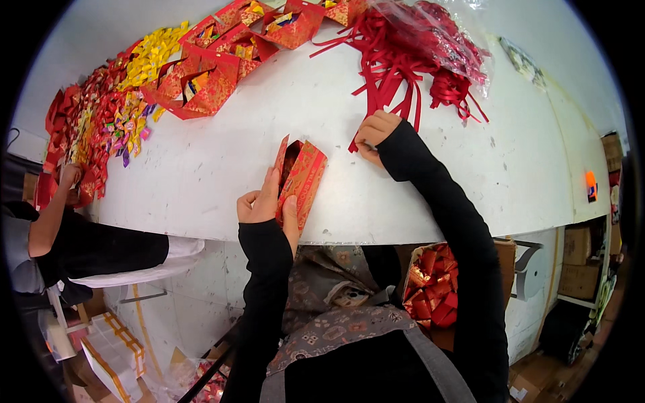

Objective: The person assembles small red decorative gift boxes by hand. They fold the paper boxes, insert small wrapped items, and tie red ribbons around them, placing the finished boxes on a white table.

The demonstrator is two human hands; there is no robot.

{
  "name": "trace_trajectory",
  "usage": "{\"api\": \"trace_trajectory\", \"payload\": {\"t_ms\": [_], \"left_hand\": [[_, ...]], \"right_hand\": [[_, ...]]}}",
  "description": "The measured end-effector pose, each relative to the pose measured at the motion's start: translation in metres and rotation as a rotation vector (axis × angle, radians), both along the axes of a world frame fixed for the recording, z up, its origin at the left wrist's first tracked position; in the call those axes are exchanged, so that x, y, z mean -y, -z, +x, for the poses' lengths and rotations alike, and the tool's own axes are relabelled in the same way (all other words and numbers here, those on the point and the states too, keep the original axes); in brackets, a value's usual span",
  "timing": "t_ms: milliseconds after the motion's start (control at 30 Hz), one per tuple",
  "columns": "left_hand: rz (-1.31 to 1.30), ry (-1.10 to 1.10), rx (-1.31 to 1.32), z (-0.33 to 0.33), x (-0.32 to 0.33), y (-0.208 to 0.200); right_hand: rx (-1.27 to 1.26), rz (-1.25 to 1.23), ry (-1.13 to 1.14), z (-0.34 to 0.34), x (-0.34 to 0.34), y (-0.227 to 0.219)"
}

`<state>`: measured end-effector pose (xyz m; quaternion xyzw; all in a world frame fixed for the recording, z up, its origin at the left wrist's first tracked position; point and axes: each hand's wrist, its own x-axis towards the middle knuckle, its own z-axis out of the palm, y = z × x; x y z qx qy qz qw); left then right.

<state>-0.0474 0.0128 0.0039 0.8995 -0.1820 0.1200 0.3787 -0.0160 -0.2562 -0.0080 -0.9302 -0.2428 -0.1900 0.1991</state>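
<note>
My left hand (267, 203) is wrapped round a red and gold paper candy box (308, 180) above the near part of the white table. The box's top end stands partly open, with something dark red inside. Further right, my right hand (376, 136) is closed at the near end of a bundle of red ribbons (388, 91). Its fingertips pinch at the ribbon ends, though the exact grip is partly hidden. The ribbons spread back toward a clear plastic bag (457, 40) holding more red ribbon.
Several filled, open red boxes (208, 80) stand at the far left of the table (269, 111). Beyond them lies a heap of wrapped candies (144, 64). At the left edge a co-worker's hand (70, 176) reaches into the heap. A carton of red packets (430, 285) stands below the table edge.
</note>
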Motion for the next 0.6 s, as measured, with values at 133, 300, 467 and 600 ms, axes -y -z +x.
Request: {"api": "trace_trajectory", "payload": {"t_ms": [133, 300, 467, 600], "left_hand": [[0.002, 0.02, -0.014, 0.0, 0.003, -0.01], [-0.073, 0.107, -0.016, 0.006, -0.006, 0.002], [-0.134, 0.204, -0.126, 0.016, -0.015, 0.002], [-0.425, 0.158, -0.453, 0.021, -0.021, 0.005]], "right_hand": [[-0.019, 0.043, -0.053, 0.003, 0.011, 0.004], [0.012, 0.248, -0.008, -0.012, 0.002, -0.008], [0.281, -0.008, 0.113, -0.019, 0.001, -0.018], [0.135, 0.413, 0.024, -0.035, -0.035, -0.042]]}}
